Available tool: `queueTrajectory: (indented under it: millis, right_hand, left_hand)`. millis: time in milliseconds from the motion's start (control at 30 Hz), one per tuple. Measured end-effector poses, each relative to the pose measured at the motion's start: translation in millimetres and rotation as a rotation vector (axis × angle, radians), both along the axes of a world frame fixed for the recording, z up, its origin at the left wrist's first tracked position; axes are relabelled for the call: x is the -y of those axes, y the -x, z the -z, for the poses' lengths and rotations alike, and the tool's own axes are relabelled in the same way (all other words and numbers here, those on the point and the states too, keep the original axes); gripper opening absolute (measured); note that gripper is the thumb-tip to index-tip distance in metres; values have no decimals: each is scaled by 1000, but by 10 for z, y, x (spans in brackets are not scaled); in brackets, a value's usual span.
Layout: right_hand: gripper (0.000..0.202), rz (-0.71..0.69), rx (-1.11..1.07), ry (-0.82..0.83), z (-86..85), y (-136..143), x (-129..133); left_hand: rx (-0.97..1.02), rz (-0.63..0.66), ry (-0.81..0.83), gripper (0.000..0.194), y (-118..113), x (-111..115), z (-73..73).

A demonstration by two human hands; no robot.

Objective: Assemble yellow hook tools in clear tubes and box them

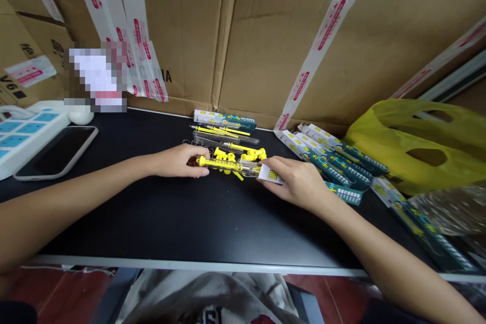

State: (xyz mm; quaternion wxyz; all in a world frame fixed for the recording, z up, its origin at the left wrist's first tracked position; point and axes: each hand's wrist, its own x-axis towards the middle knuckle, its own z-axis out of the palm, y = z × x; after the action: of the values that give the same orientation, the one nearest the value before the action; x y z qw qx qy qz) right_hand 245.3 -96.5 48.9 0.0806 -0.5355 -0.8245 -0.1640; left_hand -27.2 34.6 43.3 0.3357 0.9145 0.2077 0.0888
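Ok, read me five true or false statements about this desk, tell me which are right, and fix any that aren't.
1. The left grip is at one end of the yellow tool. True.
2. The right grip holds nothing. False: the right grip holds a small box.
3. The phone lies beside the power strip. True.
4. The plastic bag is red. False: the plastic bag is yellow.
5. Loose yellow parts lie on the black tabletop. True.

On the table (pixel 212 228) we log a power strip (pixel 23 131) far left, phone (pixel 61 152) just right of it, small parts (pixel 254 154) mid-table, boxes (pixel 322 159) rightward, plastic bag (pixel 379 131) far right, cardboard (pixel 266 35) behind.
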Motion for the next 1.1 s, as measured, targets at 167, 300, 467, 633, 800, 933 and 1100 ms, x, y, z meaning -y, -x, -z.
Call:
queueTrajectory:
  millis: [167,300,467,633,800,933,1100]
  right_hand:
    - [24,7,-10,9,-1,9,-3]
    - [28,-41,-27,81,48,112,53]
    - [28,-189,-65,191,146,347,189]
    - [27,-251,2,165,209,473,250]
    - [23,-185,-55,166,158,372,186]
    - [23,-126,-76,172,132,299,157]
    - [27,-173,-77,221,168,332,170]
  left_hand:
    - [21,10,93,31,-12,-27,-30]
    - [34,26,68,27,-75,152,-24]
    - [-5,72,-72,29,-197,546,97]
    - [11,14,-61,28,-246,732,189]
    - [210,-49,339,30,-248,569,242]
    - [292,-46,339,20,-245,487,251]
    - [275,22,-60,15,-208,589,216]
